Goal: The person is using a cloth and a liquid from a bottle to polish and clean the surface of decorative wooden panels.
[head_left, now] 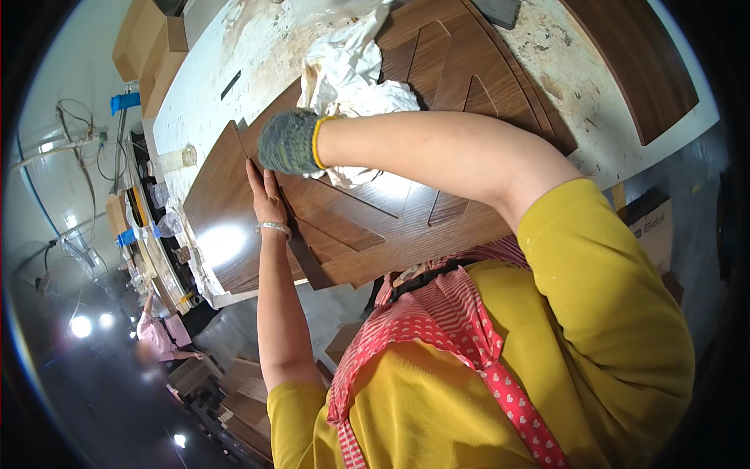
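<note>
1. Grooved brown panel (351,225), head view: lies on the white worktable (195,117), beside a smooth brown piece (225,191).
2. Left hand (269,205): bare, fingers outstretched along panel's left edge.
3. Right hand (291,142): gloved, near left fingertips; fingers hidden, cannot tell if holding anything.
4. White cloth (348,66): crumpled on panel.

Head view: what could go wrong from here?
1. The bare left hand lies along a panel edge; its fingers might get nicked or pinched.
2. Its bracelet sits over the wood panel and could scuff the surface.
3. The white cloth shows on both sides of the right forearm; a sweep might drag it.
</note>
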`<state>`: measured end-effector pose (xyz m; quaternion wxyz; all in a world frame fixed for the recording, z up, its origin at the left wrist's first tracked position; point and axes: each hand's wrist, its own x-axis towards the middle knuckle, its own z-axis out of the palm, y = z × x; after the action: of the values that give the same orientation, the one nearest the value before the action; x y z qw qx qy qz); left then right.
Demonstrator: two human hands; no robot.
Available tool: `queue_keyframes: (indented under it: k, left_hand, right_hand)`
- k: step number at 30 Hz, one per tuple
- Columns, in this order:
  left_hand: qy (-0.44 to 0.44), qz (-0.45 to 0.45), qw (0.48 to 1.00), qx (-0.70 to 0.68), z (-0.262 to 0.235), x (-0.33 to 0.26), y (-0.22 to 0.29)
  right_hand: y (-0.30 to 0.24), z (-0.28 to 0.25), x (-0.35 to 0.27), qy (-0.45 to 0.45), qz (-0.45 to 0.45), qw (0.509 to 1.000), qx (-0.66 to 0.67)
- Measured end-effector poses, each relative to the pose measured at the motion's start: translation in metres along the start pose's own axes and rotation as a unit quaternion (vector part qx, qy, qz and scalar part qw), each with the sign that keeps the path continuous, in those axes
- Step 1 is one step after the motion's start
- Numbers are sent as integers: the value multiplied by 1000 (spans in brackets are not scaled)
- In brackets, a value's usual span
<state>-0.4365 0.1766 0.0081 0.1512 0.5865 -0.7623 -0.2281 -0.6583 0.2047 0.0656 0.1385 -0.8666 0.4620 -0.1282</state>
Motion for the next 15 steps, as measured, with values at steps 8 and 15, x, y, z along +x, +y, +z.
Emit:
queue_keyframes:
  k: [8, 15]
  left_hand:
    - [42, -4, 999, -5, -4, -7, 5]
    - [33, -29, 998, -47, 4, -3, -3]
  right_hand:
    - [-20, 32, -99, 15, -155, 987, -29]
    - [-21, -27, -116, -204, -186, 961, 2]
